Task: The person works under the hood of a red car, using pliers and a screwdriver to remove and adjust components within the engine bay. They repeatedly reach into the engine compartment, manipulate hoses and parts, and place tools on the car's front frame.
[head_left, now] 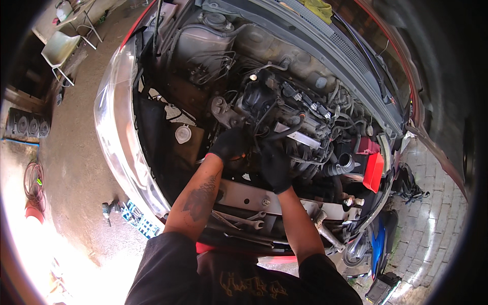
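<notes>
Both my hands wear black gloves and reach into the engine bay of a car with its hood up. My left hand (230,144) is at the front side of the engine (262,96), below a metal engine mount (223,111). A small orange spot shows by its fingertips, too small to name. Close to its right, my right hand (276,169) reaches down beside a black hose (284,133). Dark gloves against dark parts hide the fingers of both hands, so any grip is unclear.
Wrenches (249,220) lie along the front crossmember (244,195). A red tray (373,173) sits at the right, near an open grey intake hose (345,163). The clear headlight (119,137) borders the left. A cordless tool (108,212) is on the ground; a chair (60,49) stands beyond.
</notes>
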### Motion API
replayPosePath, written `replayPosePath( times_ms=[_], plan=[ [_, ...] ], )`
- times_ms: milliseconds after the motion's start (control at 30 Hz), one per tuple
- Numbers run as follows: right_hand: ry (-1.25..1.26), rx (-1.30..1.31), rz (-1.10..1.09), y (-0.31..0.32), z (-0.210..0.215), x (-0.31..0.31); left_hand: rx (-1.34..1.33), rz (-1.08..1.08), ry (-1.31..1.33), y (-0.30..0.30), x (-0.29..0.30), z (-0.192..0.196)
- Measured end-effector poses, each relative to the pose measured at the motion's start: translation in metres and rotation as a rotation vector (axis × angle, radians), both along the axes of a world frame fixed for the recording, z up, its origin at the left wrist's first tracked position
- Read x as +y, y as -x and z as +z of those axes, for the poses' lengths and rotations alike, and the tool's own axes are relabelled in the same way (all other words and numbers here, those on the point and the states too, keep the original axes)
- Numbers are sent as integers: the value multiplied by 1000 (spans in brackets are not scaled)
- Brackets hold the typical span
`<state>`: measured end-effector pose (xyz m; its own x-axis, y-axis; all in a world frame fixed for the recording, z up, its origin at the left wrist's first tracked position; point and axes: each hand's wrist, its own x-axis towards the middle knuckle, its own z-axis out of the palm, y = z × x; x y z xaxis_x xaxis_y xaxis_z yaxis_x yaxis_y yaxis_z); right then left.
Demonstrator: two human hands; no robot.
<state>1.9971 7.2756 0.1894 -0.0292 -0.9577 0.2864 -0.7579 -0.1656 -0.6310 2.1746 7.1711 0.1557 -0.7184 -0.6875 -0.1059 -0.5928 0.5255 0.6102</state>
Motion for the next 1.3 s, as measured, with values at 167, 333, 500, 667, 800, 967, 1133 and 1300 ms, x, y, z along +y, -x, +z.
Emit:
replayPosePath(
  times_ms=[167,333,500,667,800,967,1133,1300],
  plan=[
    [55,160,25,1,-2,-2,80,57,-120,-3,4,-21],
    [133,109,-77,11,-17,6,179,-27,193,-2,2,-18],
    [-491,-407,-290,8,19,31,552,189,49,-2,-3,21],
    [-825,-1850,63,2,6,65,993,363,-427,23,55,146],
    [-486,-2235,-248,-54,93,67,1016,310,164,18,102,137],
    [-722,-1872,-31,-41,54,77,655,263,-258,-38,130,83],
    [-861,-1855,-155,-73,28,65,-80,-107,122,-80,66,84],
    [-684,-1791,-130,-94,-27,27,42,-114,131,-77,18,52]
  ],
)
